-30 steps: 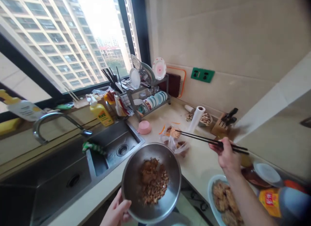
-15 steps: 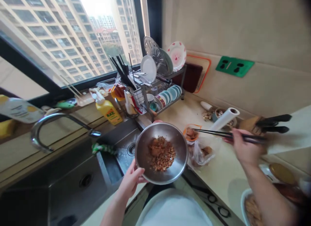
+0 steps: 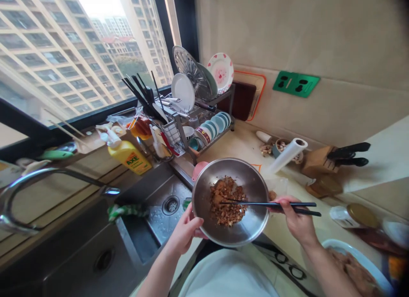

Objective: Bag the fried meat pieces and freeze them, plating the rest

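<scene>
We are holding a stainless steel mixing bowl (image 3: 230, 202) out over the counter edge, our left hand (image 3: 185, 231) gripping its rim at about eight o'clock, thumb hooked over the lip and fingers curled beneath, so the bowl is hanging steady in the air just right of the sink (image 3: 159, 207). Our right hand (image 3: 295, 220) is coming in from three o'clock, fingers pinched narrow around a pair of black chopsticks (image 3: 268, 204), whose tips are reaching level across the rim into the filling (image 3: 227, 201), a crumbly, reddish-brown minced mixture heaped in the bowl's middle. Holding the bowl free in this way is leaving the chopsticks room to work from the side.

The bowl's wall is smooth and curved, throwing back dull window light. At twelve o'clock from it a wire dish rack (image 3: 194, 118) is holding plates upright on edge, probably so they drain. At two o'clock a white roll of plastic bags (image 3: 284, 156) is lying on the pale stone counter (image 3: 243, 143), and further right a wooden knife block (image 3: 319, 160) is leaning with black handles sticking out. At ten o'clock a yellow dish soap bottle (image 3: 128, 154) is standing beside the sink. At five o'clock a white plate (image 3: 358, 256) is carrying what look like fried patties, though the blur there leaves us unsure.
</scene>
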{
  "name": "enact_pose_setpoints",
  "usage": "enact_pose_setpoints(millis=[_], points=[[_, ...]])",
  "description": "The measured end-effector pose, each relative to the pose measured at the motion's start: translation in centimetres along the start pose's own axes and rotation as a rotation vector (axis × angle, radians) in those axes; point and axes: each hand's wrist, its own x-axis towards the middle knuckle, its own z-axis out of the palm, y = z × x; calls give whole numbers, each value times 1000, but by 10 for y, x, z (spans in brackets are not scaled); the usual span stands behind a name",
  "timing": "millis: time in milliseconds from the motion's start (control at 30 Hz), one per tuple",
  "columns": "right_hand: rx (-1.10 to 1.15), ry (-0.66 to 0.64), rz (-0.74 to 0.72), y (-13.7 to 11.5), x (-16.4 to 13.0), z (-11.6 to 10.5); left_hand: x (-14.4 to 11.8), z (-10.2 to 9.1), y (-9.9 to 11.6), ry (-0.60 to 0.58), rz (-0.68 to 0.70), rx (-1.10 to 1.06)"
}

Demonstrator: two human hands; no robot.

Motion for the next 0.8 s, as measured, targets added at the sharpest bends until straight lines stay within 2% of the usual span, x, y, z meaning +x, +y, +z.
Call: enact_pose_setpoints(millis=[200, 300, 367, 500, 700, 800], points=[[-193, -123, -177, -20, -11, 8, 2, 3, 2, 1, -32, 8], [-199, -122, -215, -26, -16, 9, 3, 4, 2, 7, -34, 15], [-155, -70, -184, -27, -18, 6, 5, 4, 3, 10, -30, 19], [-127, 123, -129, -26, -20, -2, 9, 6, 4, 3, -44, 22], [-91, 152, -101, -27, -25, -9, 16, 8, 4, 31, -20, 39], [-22, 277, -121, -29, -31, -27, 19, 6, 5, 46, -10, 56]])
